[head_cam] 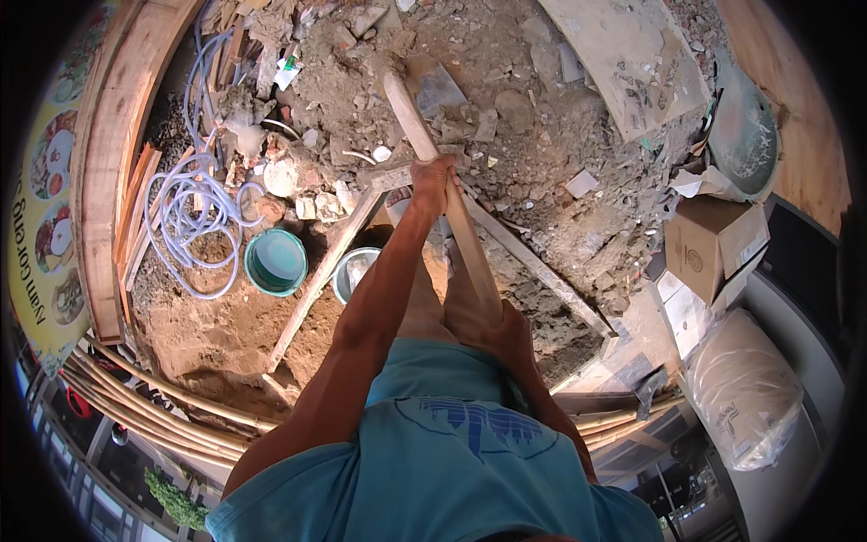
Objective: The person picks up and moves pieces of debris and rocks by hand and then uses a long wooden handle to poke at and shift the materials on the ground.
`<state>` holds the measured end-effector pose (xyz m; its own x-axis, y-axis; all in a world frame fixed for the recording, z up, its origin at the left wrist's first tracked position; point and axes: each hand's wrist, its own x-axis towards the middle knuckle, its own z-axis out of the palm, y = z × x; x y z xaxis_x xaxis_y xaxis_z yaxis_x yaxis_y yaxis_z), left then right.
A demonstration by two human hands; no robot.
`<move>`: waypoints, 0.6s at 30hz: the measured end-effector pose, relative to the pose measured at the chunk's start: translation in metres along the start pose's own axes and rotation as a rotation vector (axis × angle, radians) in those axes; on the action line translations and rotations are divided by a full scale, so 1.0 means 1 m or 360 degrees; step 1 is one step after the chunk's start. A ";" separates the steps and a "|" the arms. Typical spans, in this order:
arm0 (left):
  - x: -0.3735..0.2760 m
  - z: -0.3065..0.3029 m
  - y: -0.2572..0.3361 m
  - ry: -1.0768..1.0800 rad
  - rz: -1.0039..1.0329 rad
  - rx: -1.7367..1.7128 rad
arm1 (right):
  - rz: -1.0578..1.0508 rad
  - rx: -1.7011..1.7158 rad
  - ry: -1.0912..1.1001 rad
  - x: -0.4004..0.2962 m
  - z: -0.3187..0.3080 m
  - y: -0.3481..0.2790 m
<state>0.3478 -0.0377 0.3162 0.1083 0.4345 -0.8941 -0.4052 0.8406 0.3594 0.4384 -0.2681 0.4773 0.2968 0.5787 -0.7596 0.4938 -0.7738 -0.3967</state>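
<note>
Both my hands grip a long wooden tool handle (pixel 467 237) that slants away from my body. My left hand (pixel 433 181) is closed around its middle. Nearer to me, my right hand (pixel 511 332) holds its lower end by my thigh. The handle's far end meets the rubble and soil (pixel 501 108). A flat grey piece (pixel 439 89) lies beside that end; I cannot tell whether it belongs to the tool. My legs stand between two dirty wooden boards (pixel 325 278), which spread towards me from a short crosspiece (pixel 391 179).
Green buckets (pixel 276 262) and a tangled pale hose (pixel 196 210) lie left, beside long planks (pixel 125 156). Bamboo poles (pixel 169 423) run behind me. At right are a large board (pixel 633 61), a green basin (pixel 745 135), a cardboard box (pixel 708 247) and a plastic-wrapped bundle (pixel 745 389).
</note>
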 end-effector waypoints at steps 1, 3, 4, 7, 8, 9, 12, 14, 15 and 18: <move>-0.004 -0.002 0.002 -0.0017 -0.0005 -0.0025 | -0.0005 -0.0038 0.0016 -0.002 0.004 0.009; -0.012 -0.002 0.004 -0.0046 -0.0012 -0.0044 | -0.0015 -0.0044 0.0039 -0.003 0.003 0.013; -0.016 -0.001 0.005 -0.0058 -0.0019 -0.0049 | -0.0019 -0.0012 0.0048 -0.005 -0.001 0.010; -0.031 0.010 0.006 -0.0036 0.0057 0.0016 | -0.0031 0.0110 0.0035 -0.008 -0.011 0.017; -0.039 0.015 0.004 -0.0092 0.0092 -0.0004 | -0.0034 0.0156 0.0026 -0.010 -0.016 0.023; -0.051 0.020 -0.001 -0.0153 0.0123 -0.0018 | -0.0049 0.0156 0.0047 -0.014 -0.021 0.034; -0.091 0.036 -0.023 -0.0299 0.0100 0.0000 | 0.0075 0.0195 0.0033 -0.038 -0.042 0.070; -0.117 0.049 -0.046 -0.0415 0.0017 -0.0013 | 0.0011 0.0209 0.0135 -0.064 -0.058 0.104; -0.128 0.054 -0.059 -0.0477 -0.0033 -0.0039 | -0.0076 0.0213 0.0237 -0.078 -0.060 0.127; -0.148 0.066 -0.101 -0.0644 -0.0218 0.0225 | 0.0188 0.0148 0.0192 -0.130 -0.088 0.155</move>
<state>0.4325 -0.1650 0.4298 0.5101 0.3843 -0.7695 -0.2375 0.9228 0.3034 0.5483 -0.4404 0.5596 0.4467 0.5046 -0.7388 0.3737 -0.8555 -0.3584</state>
